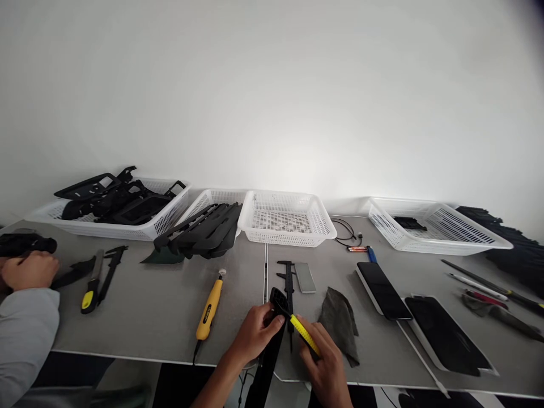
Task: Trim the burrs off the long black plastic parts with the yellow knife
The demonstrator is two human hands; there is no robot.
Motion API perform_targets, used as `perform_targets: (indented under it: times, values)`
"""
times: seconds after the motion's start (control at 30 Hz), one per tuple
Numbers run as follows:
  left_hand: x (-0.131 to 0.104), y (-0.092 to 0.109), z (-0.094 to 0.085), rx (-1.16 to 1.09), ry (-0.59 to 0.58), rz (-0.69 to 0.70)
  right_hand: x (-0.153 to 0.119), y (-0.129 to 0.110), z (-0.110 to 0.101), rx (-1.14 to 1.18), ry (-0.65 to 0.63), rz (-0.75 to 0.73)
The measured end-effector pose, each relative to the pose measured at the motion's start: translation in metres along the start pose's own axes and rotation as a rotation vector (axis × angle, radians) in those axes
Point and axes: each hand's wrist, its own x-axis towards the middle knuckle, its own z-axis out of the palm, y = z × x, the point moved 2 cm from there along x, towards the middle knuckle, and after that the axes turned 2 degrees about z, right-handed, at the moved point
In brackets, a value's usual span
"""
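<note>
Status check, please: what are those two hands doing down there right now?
Left hand grips long black plastic part. Right hand holds yellow-handled tool against it. Black caliper and grey cloth lie close by; co-worker's hand far left.

Table (170, 317): four baskets along the back, empty basket (285, 218) mid-row; caliper (288, 283) before it, cloth (339, 323) right of caliper, phone (382, 290) further right, scraper (209, 309) left.

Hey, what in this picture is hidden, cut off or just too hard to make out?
- Head view: the lower end of the long black part, held by the left hand, runs off the bottom edge.
- The tip of the yellow tool in the right hand is too small to tell.
- A co-worker's hand covers part of a dark object at the left edge.
</note>
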Motion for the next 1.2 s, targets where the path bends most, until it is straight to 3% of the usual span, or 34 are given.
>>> perform_targets:
  times: [0.57, 0.8, 1.2]
  values:
    - [0.001, 0.002, 0.000, -0.005, -0.019, 0.015, 0.002, -0.004, -0.006, -0.002, 0.080, -0.044]
    - [0.001, 0.003, 0.000, -0.003, -0.003, 0.022, 0.000, 0.000, -0.004, -0.025, 0.050, -0.061]
    - [0.002, 0.000, 0.001, 0.088, -0.031, 0.039, -0.003, 0.018, 0.005, 0.011, 0.049, 0.174]
